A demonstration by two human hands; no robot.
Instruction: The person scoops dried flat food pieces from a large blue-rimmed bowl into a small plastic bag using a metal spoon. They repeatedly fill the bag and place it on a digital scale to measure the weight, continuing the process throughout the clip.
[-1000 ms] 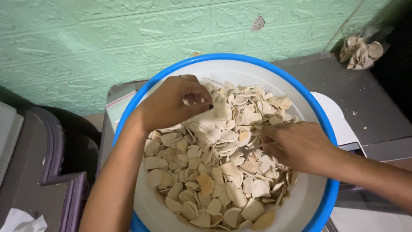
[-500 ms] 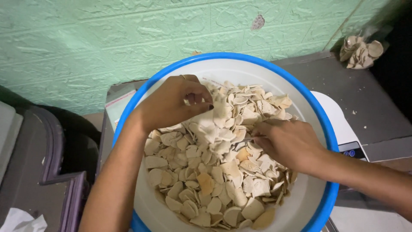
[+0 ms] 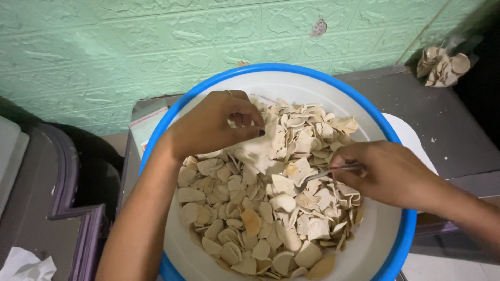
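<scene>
**A:** Start at the fingers. What are they doing?

**B:** The left hand (image 3: pixel 211 127), upper middle of the frame, has its fingertips (image 3: pixel 256 125) pinched together on a pale, floppy sheet (image 3: pixel 260 151) lifted off the heap. The right hand (image 3: pixel 388 174), at centre right, is closed around a thin metal utensil (image 3: pixel 325 173); its tip points left into the pile.

**B:** And the pile itself?

**A:** Thin beige chips (image 3: pixel 260 208), round and curled, filling the middle and lower part of a large white basin with a blue rim (image 3: pixel 208 86). It takes up most of the picture.

**B:** How far along does it look?

**A:** Hard to call. By my reading the handling is mid-way at best: nearly the whole heap lies loose and unsorted, and only the one piece is lifted. The bare white wall at the basin's right and top shows room to shift things.

**B:** Anything around it?

**A:** A dark grey tabletop (image 3: pixel 411 104) under the basin, with a crumpled bag of similar pieces (image 3: pixel 442 65) at the upper right, well apart. A green textured wall (image 3: pixel 130 47) across the top, and white crumpled paper (image 3: pixel 26 265) at the lower left. Nothing crowds the hands; the basin's high rim is the only thing near the forearms.
</scene>
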